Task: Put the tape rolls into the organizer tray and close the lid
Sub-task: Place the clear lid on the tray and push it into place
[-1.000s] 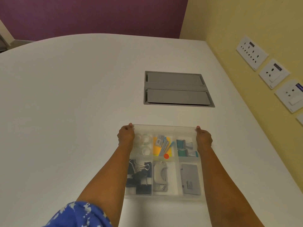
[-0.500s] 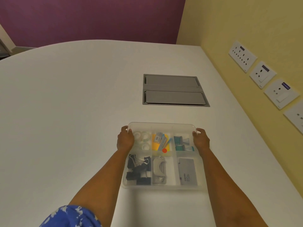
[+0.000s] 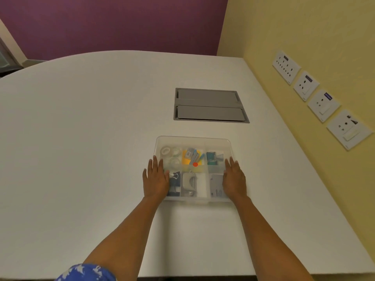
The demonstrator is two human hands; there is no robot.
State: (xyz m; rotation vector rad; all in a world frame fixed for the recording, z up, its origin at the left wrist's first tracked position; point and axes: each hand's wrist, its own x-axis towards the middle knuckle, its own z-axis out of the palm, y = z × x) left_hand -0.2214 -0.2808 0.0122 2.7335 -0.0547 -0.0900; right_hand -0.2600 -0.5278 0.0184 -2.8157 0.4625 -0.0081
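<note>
A clear plastic organizer tray (image 3: 192, 139) lies on the white table with its translucent lid (image 3: 217, 144) flat on top. Through the lid I see clear tape rolls (image 3: 169, 154) in the far left compartment. Other compartments hold black binder clips, a grey hole punch, teal clips, yellow notes and a grey card. My left hand (image 3: 155, 180) rests flat, fingers spread, on the lid's near left part. My right hand (image 3: 234, 180) rests flat on the near right part.
A grey cable hatch (image 3: 210, 105) is set into the table beyond the tray. A yellow wall with several socket plates (image 3: 323, 105) runs along the right. The table's near edge is at the bottom. A blue patterned sleeve (image 3: 85, 273) shows at lower left.
Both hands let go of the lid's far corners and slid back, now lying flat on its near half. The lid has come down onto the tray.
</note>
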